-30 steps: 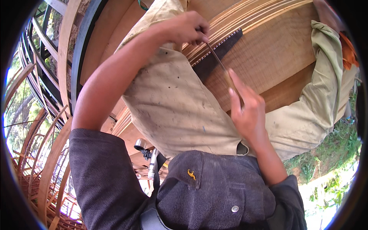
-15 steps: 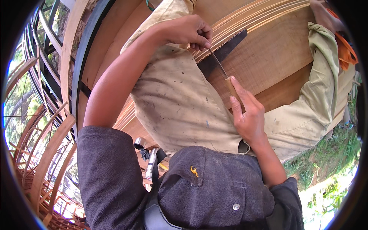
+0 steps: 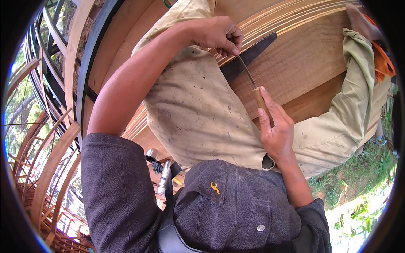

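A slim metal file (image 3: 248, 72) with a wooden handle (image 3: 260, 99) slants across a dark saw blade (image 3: 254, 51). The blade's toothed edge faces away from me, and part of it is hidden behind my trouser leg. My right hand (image 3: 277, 128) is closed round the file's handle, with the index finger stretched along it. At the file's far end my left hand (image 3: 225, 39) pinches the tip between thumb and curled fingers, close to the saw teeth. Whatever holds the saw at its hidden end cannot be made out.
My legs in tan trousers (image 3: 185, 109) frame the work. Wooden planks (image 3: 312, 55) and thin strips (image 3: 287, 19) lie beneath. A curved slatted wooden frame (image 3: 52, 168) rises at left. A metal cylinder (image 3: 164, 177) lies near my left side; orange cloth (image 3: 382, 61) sits by my foot.
The view has shifted slightly. Both hands, the file and the saw appear a little farther right; the grips look the same.
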Demonstrator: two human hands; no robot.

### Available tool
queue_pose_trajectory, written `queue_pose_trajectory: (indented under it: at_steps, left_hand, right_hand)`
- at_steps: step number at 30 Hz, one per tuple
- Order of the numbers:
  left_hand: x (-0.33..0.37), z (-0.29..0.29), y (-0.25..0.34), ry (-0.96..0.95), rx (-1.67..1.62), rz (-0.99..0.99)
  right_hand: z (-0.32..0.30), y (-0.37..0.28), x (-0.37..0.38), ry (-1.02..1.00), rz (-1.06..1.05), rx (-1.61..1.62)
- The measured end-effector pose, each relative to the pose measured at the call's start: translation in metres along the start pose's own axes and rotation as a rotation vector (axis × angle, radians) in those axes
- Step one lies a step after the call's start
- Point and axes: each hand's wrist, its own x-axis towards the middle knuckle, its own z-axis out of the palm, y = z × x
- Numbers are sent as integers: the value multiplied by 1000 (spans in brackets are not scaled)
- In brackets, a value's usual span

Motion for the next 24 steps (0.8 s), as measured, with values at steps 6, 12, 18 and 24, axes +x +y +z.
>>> queue_pose_trajectory:
  at_steps: [6, 12, 18, 24]
  left_hand:
    - [4, 2, 3, 25, 13, -22]
    - [7, 3, 3, 60, 57, -39]
    - [15, 6, -5, 23, 32, -26]
    - [15, -7, -11, 78, 89, -164]
  right_hand:
    - [-4, -2, 0, -17, 42, 2]
    - [-6, -5, 3, -42, 75, 37]
    - [-12, -6, 7, -77, 109, 45]
    - [2, -3, 30, -45, 73, 37]
